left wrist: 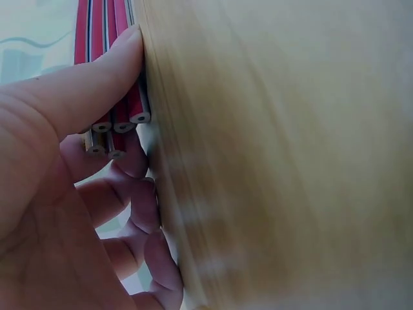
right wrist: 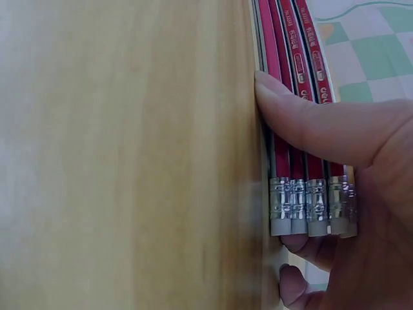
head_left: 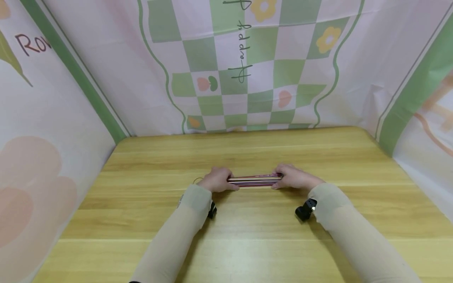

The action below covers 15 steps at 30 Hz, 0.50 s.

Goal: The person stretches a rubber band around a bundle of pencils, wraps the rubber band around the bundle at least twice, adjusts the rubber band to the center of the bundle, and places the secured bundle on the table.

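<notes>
A bundle of several red-and-black striped pencils (head_left: 255, 181) lies crosswise at the middle of the wooden table, held at both ends. My left hand (head_left: 217, 180) pinches the left end; the left wrist view shows the thumb across the pencils (left wrist: 119, 103) and their flat, unsharpened ends stacked unevenly below it. At the other end my right hand (head_left: 293, 177) grips the bundle with thumb and fingers. White erasers (right wrist: 317, 227) in silver metal bands line up under the right thumb in the right wrist view. The bundle sits close against the tabletop.
The light wooden table (head_left: 247, 228) reaches back to a printed fabric curtain (head_left: 230, 102) with green checks. More fabric hangs at the left and right sides. A thin ring-like loop (head_left: 197, 180) shows beside the left hand. A black wrist camera (head_left: 305, 210) sits below the right sleeve.
</notes>
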Tool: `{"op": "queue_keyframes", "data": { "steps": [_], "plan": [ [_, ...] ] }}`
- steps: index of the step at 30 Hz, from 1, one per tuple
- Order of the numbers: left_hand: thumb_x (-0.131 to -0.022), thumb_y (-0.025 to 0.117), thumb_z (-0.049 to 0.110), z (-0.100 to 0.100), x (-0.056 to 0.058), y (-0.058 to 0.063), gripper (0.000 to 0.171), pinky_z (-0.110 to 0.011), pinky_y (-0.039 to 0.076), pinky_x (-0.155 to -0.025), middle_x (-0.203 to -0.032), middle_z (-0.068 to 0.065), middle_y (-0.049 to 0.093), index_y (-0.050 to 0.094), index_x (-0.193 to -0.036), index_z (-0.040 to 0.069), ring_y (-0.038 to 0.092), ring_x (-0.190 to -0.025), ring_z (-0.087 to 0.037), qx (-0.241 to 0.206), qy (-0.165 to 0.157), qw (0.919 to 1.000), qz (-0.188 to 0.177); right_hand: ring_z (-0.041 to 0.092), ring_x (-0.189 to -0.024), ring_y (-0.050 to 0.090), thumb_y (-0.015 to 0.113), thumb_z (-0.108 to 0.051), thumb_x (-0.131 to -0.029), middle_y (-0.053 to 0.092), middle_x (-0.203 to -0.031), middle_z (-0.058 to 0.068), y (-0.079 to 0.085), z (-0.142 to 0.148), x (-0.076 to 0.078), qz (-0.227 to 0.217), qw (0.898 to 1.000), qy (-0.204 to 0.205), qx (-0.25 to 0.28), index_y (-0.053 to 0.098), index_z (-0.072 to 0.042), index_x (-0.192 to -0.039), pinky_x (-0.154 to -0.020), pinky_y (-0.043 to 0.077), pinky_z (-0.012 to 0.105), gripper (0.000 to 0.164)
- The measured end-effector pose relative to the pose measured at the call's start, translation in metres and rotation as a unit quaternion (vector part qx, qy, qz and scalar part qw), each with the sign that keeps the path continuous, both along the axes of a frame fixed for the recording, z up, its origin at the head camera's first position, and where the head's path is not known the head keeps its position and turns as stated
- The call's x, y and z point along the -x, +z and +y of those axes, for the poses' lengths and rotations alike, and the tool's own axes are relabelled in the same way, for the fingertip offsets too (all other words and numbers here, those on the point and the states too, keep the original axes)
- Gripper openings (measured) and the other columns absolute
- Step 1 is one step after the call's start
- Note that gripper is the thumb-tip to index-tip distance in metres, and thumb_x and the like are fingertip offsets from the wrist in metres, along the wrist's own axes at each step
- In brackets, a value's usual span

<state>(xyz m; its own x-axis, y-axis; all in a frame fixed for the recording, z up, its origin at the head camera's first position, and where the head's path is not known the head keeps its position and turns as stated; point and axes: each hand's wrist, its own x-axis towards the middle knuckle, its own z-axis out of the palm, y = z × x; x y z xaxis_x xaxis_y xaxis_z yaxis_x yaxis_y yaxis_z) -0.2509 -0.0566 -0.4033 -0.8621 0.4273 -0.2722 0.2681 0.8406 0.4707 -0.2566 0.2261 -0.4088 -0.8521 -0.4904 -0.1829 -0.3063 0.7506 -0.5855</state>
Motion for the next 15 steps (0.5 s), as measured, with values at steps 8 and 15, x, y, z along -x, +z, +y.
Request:
{"op": "queue_keyframes", "data": {
  "steps": [8, 15],
  "plan": [
    [-0.089, 0.072, 0.044, -0.0007, -0.0008, -0.0005, 0.036, -0.033, 0.038, -0.069, -0.089, -0.004, 0.061, 0.068, -0.096, 0.008, 0.047, -0.089, -0.020, 0.005, 0.002, 1.0000, -0.003, 0.025, -0.090, 0.042, 0.074, -0.024, -0.089, 0.053, -0.091, 0.006, 0.0017, -0.0006, -0.0029, -0.019, 1.000, -0.002, 0.000, 0.063, -0.004, -0.090, -0.077, 0.032, 0.034, 0.022],
    [-0.092, 0.069, 0.041, -0.0002, -0.0010, -0.0024, 0.039, -0.031, 0.041, -0.065, -0.088, -0.006, 0.061, 0.068, -0.101, 0.003, 0.048, -0.077, -0.017, -0.013, -0.017, 0.9997, -0.008, 0.019, -0.078, 0.045, 0.070, -0.023, -0.092, 0.053, -0.084, 0.004, 0.0067, 0.0002, -0.0075, -0.035, 0.999, 0.004, -0.001, 0.060, -0.004, -0.091, -0.070, 0.036, 0.031, 0.021]
  ]
}}
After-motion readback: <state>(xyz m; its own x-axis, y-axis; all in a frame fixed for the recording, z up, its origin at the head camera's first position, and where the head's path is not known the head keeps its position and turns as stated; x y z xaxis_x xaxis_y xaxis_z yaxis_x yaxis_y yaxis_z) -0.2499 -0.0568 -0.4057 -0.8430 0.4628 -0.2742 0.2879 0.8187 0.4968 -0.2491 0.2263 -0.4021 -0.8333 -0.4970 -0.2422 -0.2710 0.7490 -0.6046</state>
